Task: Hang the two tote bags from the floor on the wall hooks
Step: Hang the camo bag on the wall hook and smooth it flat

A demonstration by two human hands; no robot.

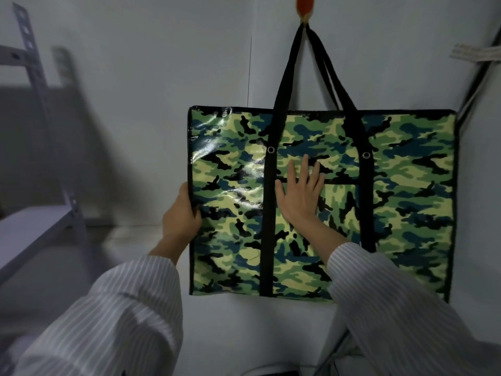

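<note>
From the head view, a large flat tote bag of glossy woven plastic in a green, cream, blue and black camouflage print (406, 199) hangs against the pale wall (162, 63). Its two black webbing handles (287, 85) rise from the bag's top edge and meet over an orange-red wall hook (305, 6) directly above the bag. The black straps run on down the bag's front face, each with a small metal eyelet (270, 150) a little below the top edge. The left hand (181, 213) grips the bag's left edge about halfway down, with the thumb curled onto the front face and the fingers hidden behind the edge. The right hand (301, 194) lies open and flat on the middle of the bag's front, between the two straps, with its fingers straight, spread and pointing up. Both arms reach up to the bag from below in white pinstriped sleeves (130, 308). Well to the left of the bag stands a grey metal shelving rack with perforated uprights (40, 85), blurred. To the right of the bag, dark cables (477, 77) slant along the wall.
</note>
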